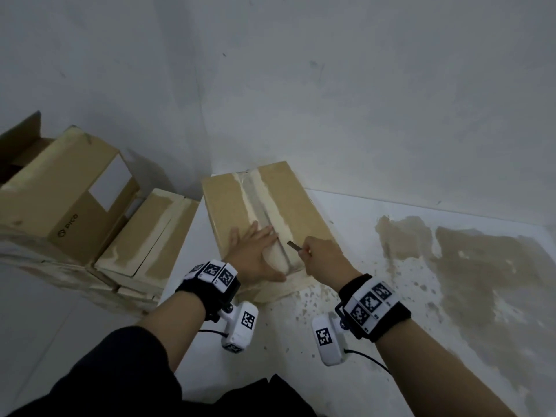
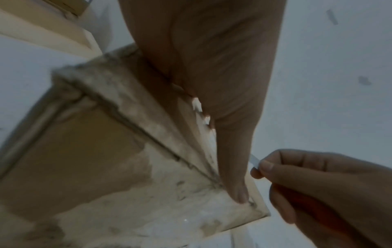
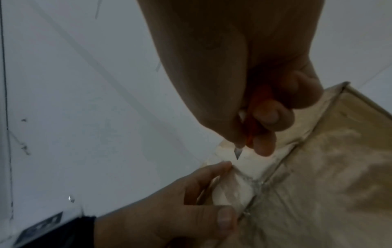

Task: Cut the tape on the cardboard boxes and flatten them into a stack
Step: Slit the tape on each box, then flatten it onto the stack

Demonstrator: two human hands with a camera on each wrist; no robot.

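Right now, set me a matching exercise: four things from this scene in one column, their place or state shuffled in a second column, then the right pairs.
Things:
1. left hand
2. right hand
3. box with white label
4. stain

Places or states:
A. on the floor at the right
B. stacked by the left wall
C. pressed flat on the taped box
D. gripping a knife

Pairs: 1-C, 2-D, 3-B, 4-A

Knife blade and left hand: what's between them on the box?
In the head view, only the taped centre seam separates the blade from the left hand on the box.
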